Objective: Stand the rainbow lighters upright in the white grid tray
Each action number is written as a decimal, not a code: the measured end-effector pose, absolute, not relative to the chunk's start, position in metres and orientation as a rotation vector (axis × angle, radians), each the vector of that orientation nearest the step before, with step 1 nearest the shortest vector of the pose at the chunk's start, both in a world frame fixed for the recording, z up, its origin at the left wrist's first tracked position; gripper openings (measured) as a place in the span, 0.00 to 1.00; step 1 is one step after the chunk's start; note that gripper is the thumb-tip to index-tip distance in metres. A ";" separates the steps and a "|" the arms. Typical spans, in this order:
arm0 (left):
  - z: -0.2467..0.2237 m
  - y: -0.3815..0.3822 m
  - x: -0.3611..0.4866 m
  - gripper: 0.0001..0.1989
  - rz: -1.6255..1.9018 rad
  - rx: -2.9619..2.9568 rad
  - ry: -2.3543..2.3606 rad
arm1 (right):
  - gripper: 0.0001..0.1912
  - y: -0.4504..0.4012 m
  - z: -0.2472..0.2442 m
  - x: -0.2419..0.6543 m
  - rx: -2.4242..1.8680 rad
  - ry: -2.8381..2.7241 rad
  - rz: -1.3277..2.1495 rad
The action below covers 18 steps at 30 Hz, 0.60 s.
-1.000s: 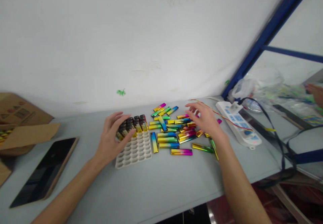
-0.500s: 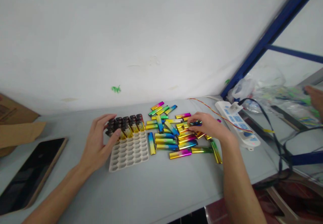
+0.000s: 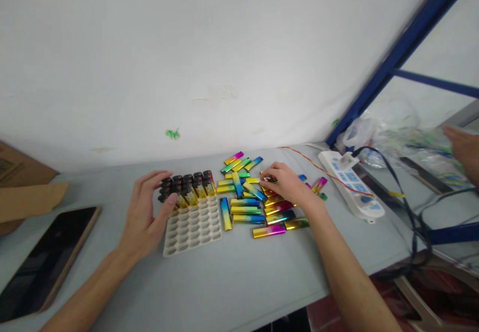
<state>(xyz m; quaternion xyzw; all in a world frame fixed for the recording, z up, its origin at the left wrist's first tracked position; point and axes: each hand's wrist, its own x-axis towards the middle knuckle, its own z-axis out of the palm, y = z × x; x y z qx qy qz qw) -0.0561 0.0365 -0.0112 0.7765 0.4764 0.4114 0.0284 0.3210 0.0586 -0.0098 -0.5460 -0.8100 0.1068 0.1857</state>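
Observation:
A white tray of small oval holes (image 3: 192, 228) lies on the table, its far rows filled with upright shiny sticks (image 3: 189, 195), gold below with black tops, like vape pens. My left hand (image 3: 144, 217) curves around the left end of these upright sticks, thumb at the front and fingers behind. To the right is a loose pile of flat metallic sticks (image 3: 245, 210) fading from gold to blue, green or magenta. Over that pile, my right hand (image 3: 286, 185) is closed in a pinch on a stick mostly hidden by the fingers; a pale end shows at the fingertips.
A phone (image 3: 48, 262) lies at the left before cardboard (image 3: 30, 200). At the right are a white power strip (image 3: 350, 185), a red-yellow wire, black cables and plastic bags (image 3: 392, 137). Another person's hand (image 3: 466, 147) shows at the right edge. A wall stands behind.
My right hand has moved left across the pile, uncovering sticks near the power strip. My left hand stays at the upright sticks. The other person's hand has shifted slightly left.

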 end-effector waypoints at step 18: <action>0.011 -0.012 -0.015 0.09 1.203 1.978 1.193 | 0.19 0.034 0.028 0.292 -1.224 -1.880 0.646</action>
